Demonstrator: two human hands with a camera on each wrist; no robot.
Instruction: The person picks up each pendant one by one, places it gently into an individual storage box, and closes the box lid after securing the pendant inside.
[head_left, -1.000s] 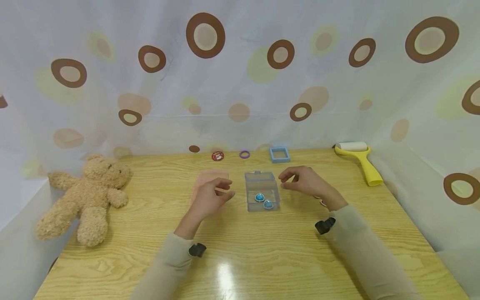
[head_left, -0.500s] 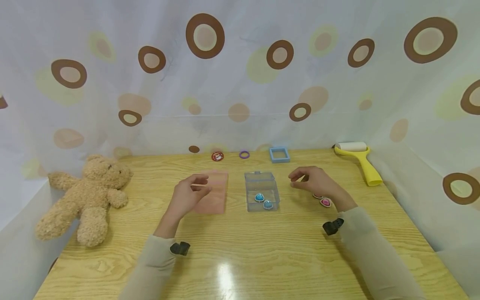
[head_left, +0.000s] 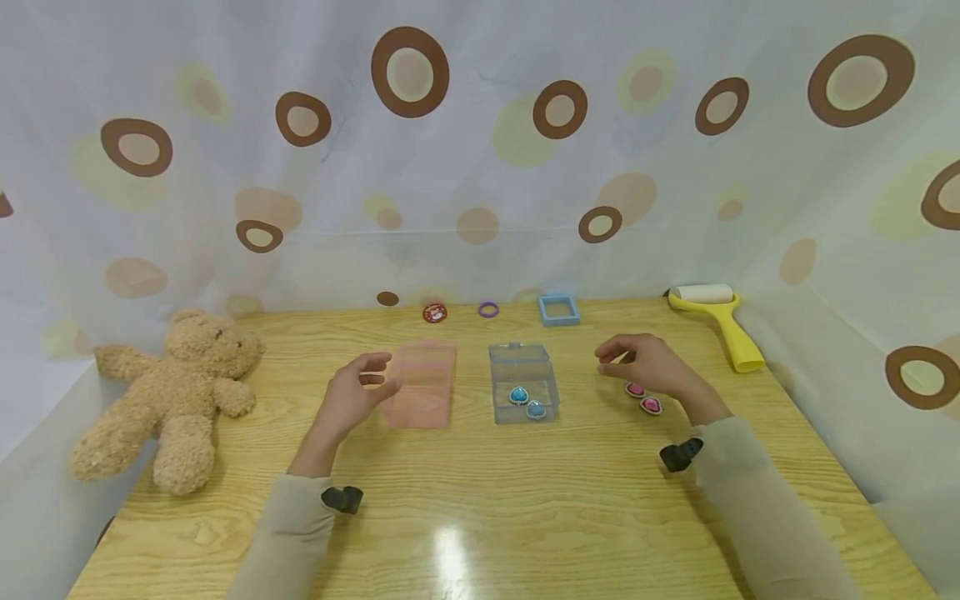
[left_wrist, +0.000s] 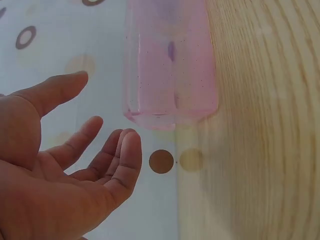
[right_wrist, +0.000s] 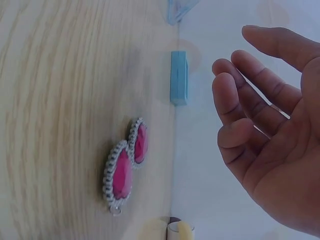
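Observation:
Above the table, my left hand (head_left: 351, 395) is empty, its fingers loosely bent, at the left edge of the pink clear plastic box (head_left: 420, 392). My right hand (head_left: 651, 367), also holding nothing, hovers with relaxed fingers right by two pink gem pendants (right_wrist: 122, 172) in silver beaded frames. Between the hands lies a bluish clear plastic box (head_left: 522, 371) with its lid folded back. Two blue gems (head_left: 519, 396) rest in its front part. In the left wrist view the pink box (left_wrist: 170, 75) lies just beyond my fingertips.
Along the back edge lie a red round badge (head_left: 435, 312), a purple ring (head_left: 488, 310) and a blue square frame (head_left: 558, 310). A yellow-handled lint roller (head_left: 731, 325) sits back right. A teddy bear (head_left: 183, 392) lies on the left. Patterned cloth (head_left: 480, 167) surrounds the table.
Both hands have moved apart, away from the bluish box: the left one leftward off the pink box, the right one rightward. The pink gem pendants have come into fuller view.

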